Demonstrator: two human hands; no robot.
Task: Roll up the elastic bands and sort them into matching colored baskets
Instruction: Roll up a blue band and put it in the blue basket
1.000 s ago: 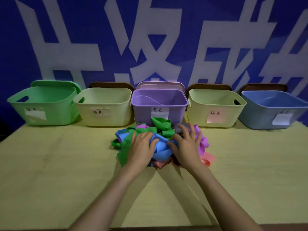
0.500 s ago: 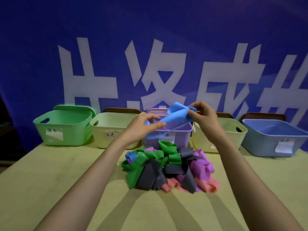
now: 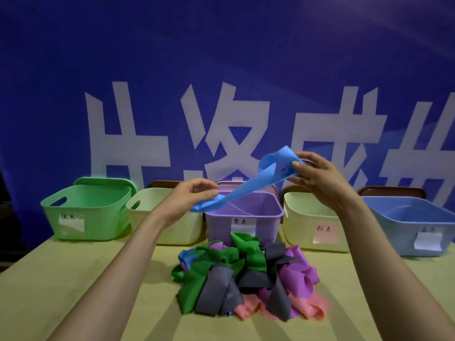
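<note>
A blue elastic band (image 3: 248,187) stretches in the air above the purple basket (image 3: 256,214). My left hand (image 3: 189,200) pinches its lower end, and my right hand (image 3: 317,175) pinches its upper end, higher and to the right. Below, on the table, lies a pile of bands (image 3: 248,276) in green, grey, purple, pink and blue. Five baskets stand in a row at the back: green (image 3: 86,212), cream (image 3: 147,212), purple, a second cream one (image 3: 307,225) and blue (image 3: 413,225).
The yellow table (image 3: 61,286) runs to the blue banner wall behind the baskets. Each basket that shows its front carries a paper label. Dark brown chair backs (image 3: 391,191) show behind the baskets.
Both hands lifted the blue band out of the pile and have now drawn it out longer, the right hand rising and moving right. The camera tilted up.
</note>
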